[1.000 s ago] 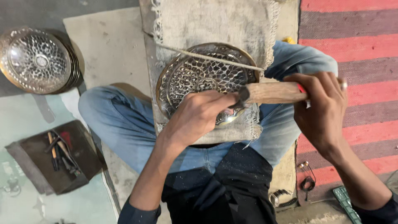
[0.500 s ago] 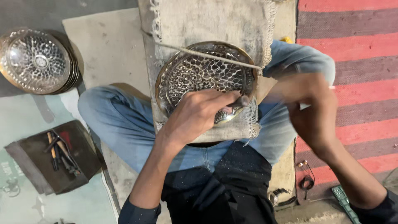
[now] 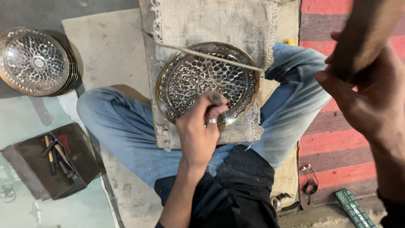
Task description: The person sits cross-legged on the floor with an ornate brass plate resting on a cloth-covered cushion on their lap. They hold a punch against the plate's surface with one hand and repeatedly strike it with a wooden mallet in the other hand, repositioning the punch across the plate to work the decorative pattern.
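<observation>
A person sits cross-legged with an engraved metal plate (image 3: 206, 82) on cloth over the lap. The left hand (image 3: 201, 131) pinches a small punch (image 3: 216, 100) against the plate's near rim. The right hand (image 3: 367, 93), closed around a wooden hammer handle (image 3: 367, 31), is now raised up right, higher than a second ago.

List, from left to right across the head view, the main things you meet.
Stack of patterned metal plates → dark box of tools → left hand on the engraved plate → right hand raising a wooden handle.
</observation>
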Motion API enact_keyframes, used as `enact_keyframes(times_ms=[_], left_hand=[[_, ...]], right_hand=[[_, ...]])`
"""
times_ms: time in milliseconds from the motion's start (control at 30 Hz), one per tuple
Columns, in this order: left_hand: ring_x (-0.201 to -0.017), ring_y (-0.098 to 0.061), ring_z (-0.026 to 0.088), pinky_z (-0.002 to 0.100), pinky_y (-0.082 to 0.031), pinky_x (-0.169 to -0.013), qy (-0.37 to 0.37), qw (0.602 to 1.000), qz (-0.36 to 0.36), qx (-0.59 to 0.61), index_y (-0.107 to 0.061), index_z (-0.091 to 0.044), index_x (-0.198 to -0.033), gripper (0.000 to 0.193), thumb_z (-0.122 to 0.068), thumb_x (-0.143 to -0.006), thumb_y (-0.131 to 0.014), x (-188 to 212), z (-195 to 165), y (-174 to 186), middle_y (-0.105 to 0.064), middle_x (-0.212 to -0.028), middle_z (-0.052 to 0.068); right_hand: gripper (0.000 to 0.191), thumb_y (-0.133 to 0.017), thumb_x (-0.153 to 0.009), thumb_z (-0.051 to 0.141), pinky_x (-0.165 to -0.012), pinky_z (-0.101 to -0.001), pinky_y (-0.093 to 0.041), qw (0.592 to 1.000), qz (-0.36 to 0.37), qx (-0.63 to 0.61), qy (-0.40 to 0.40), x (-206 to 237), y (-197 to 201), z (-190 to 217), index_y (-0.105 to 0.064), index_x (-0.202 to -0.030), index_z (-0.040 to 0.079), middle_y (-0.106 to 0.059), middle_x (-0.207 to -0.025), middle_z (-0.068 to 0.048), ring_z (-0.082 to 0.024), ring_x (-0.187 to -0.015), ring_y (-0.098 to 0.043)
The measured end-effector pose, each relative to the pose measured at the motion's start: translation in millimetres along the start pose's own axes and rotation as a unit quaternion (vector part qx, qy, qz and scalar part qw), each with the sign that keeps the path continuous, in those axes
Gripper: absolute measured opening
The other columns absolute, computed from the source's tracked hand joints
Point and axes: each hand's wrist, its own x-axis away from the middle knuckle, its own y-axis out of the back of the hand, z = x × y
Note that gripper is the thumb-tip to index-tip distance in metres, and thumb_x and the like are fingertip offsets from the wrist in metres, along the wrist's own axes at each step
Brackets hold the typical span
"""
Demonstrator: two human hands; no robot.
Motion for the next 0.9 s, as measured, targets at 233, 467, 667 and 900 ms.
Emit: enact_keyframes(times_ms=[233,467,667,900], left_hand=[[-0.094,-0.08,0.021,0.029,-0.066,-0.079,-0.051,0.996,-0.032,-0.059,-0.066,0.0,-0.119,0.033,0.018,-0.092,-0.061,11.1,7.1,-9.3,-0.076,-0.106,0.013],[-0.095,-0.08,0.022,0.029,-0.068,-0.079,-0.054,0.996,-0.04,-0.063,-0.065,0.002,-0.123,0.038,0.019,-0.09,-0.057,11.2,11.9,-11.9,-0.076,-0.105,0.013],[-0.095,-0.079,0.023,0.03,-0.067,-0.079,-0.051,0.997,-0.031,-0.046,-0.064,0.003,-0.126,0.046,0.02,-0.084,-0.054,12.2,12.8,-10.4,-0.075,-0.105,0.015],[-0.095,-0.079,0.022,0.031,-0.065,-0.08,-0.046,0.996,-0.027,-0.067,-0.065,0.001,-0.122,0.043,0.02,-0.084,-0.057,13.7,12.3,-9.4,-0.076,-0.104,0.014]], right_hand=[[0.058,-0.082,-0.097,-0.007,-0.088,-0.0338,-0.055,0.91,0.047,0.322,0.258,-20.8,10.3,29.1,-0.056,-0.147,0.006,-0.066,-0.111,-0.014,-0.023,-0.099,-0.065],[0.053,-0.081,-0.091,-0.005,-0.09,-0.0401,-0.055,0.869,0.061,0.392,0.296,-33.7,-1.4,64.6,-0.065,-0.141,0.001,-0.063,-0.112,-0.015,-0.03,-0.1,-0.064],[0.048,-0.077,-0.092,-0.002,-0.083,-0.0383,-0.056,0.924,0.068,0.301,0.227,-35.3,-11.1,75.2,-0.058,-0.136,0.003,-0.062,-0.119,-0.015,-0.027,-0.099,-0.066],[0.054,-0.074,-0.081,-0.002,-0.075,-0.0406,-0.056,0.886,0.082,0.373,0.264,-32.9,-14.9,61.6,-0.065,-0.134,0.006,-0.062,-0.106,-0.013,-0.028,-0.091,-0.066]])
